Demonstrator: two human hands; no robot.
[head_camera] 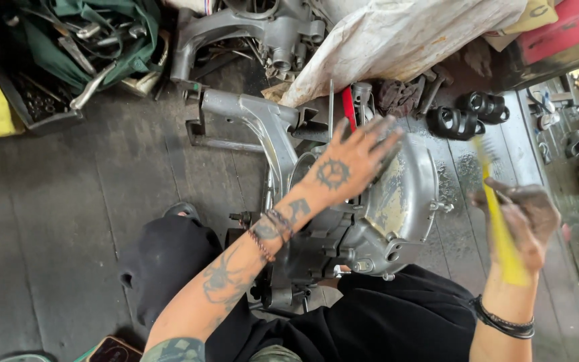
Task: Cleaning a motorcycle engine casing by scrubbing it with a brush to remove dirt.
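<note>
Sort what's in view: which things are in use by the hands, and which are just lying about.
In use: left hand flat on the round metal engine cover; right hand gripping a yellow brush.

Lying about: green bag of tools, white sack, two black cylindrical parts, grey metal frame.

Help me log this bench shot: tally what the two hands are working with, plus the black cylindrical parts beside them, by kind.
Grey metal engine casing, under the left hand: 1
Yellow brush, held in the right hand: 1
Black cylindrical parts on the floor: 2
Total: 4
</note>
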